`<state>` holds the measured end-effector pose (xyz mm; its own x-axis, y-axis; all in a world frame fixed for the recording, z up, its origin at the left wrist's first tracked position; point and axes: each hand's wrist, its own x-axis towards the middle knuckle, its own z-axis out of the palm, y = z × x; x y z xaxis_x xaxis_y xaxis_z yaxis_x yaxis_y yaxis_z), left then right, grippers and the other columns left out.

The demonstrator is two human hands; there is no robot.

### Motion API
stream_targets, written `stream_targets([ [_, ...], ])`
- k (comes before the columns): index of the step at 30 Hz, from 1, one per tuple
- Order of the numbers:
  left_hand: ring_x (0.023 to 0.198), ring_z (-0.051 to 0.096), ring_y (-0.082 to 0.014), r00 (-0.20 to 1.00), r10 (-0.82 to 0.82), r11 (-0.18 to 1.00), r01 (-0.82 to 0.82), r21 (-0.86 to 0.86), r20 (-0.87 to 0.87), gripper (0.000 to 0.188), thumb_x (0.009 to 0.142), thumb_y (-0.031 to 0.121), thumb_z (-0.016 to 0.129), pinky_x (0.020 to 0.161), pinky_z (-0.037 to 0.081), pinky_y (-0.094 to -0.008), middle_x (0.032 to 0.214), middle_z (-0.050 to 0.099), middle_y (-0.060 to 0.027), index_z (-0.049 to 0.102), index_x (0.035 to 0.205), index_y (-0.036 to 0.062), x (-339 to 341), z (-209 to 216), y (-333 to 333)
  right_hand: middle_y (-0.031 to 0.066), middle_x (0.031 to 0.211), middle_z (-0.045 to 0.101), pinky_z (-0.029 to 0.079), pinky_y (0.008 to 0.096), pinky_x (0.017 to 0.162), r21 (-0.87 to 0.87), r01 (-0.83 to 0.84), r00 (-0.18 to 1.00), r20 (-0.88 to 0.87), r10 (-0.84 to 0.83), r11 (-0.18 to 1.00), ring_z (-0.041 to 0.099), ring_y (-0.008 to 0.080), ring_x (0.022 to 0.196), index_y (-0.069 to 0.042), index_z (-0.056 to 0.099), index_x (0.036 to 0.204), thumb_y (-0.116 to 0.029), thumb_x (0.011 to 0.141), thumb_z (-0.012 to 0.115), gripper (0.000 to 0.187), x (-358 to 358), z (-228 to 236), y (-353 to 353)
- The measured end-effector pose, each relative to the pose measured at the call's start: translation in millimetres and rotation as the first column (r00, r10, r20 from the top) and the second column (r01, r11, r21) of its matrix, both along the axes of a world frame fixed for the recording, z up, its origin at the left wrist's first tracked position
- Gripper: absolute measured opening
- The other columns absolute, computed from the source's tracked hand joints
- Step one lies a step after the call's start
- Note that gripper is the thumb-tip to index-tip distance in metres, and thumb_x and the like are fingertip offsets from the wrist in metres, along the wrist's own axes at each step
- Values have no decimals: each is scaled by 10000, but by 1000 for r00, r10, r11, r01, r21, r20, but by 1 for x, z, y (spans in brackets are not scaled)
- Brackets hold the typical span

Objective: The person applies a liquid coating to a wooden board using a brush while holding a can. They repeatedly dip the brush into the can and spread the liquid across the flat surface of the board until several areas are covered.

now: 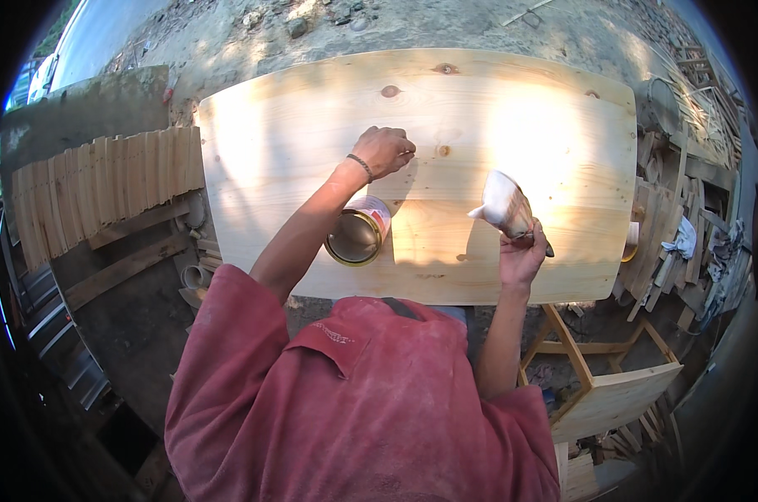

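A pale wooden panel [304, 125] with rounded corners and dark knots lies in front of me. Above its middle is my left hand [381, 151], fingers curled together; whatever may be in them is hidden. Just below that hand, near the panel's front edge, is a metal can [355, 238] with a gold rim and a printed label; I cannot tell whether it is open. Over the panel's right half, my right hand [523, 256] grips a brush-like thing [506, 203] with a broad white end, brown lower part and dark tip. Its exact kind is unclear.
Thin wooden slats [103, 188] line up to the left. At the panel's right edge a second container [631, 241] partly shows. Scrap wood [663, 226] is piled at the right, and a wooden frame [617, 397] stands at lower right. Stony ground [228, 58] lies beyond the panel.
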<state>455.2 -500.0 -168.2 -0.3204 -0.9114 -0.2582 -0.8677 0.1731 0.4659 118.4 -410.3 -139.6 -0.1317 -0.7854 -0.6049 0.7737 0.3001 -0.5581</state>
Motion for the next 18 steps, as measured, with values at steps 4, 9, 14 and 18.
stream_targets([
  [4,967,710,-245,850,462,887,-434,159,-254,233,965,234,653,845,549,-374,1097,727,-90,747,1144,119,53,33,41,-36,988,644,471,235,725,-9,-218,936,-283,207,976,588,66,853,-128,619,1134,-261,960,684,228,16,-11,-16],
  [9,1119,679,-205,556,663,745,-555,370,-502,429,976,282,674,950,549,-335,1184,713,-124,629,1315,22,69,42,129,-11,1004,697,484,238,765,32,-535,646,-629,433,844,627,62,932,-90,636,1161,-268,944,733,297,68,-28,-61],
  [14,1061,694,-277,584,591,783,-581,222,-557,403,949,310,711,920,555,-387,1169,690,-164,654,1217,14,33,65,176,13,959,725,525,251,784,37,-604,513,-746,424,796,667,89,888,-57,669,1157,-244,935,753,303,36,-46,-101],
  [18,1049,678,-334,608,577,749,-660,57,-546,388,967,329,678,916,549,-400,1163,680,-189,660,1187,10,27,46,189,19,929,719,525,249,746,79,-548,381,-863,332,833,666,89,850,-47,680,1136,-193,933,750,261,-57,-39,-130],
])
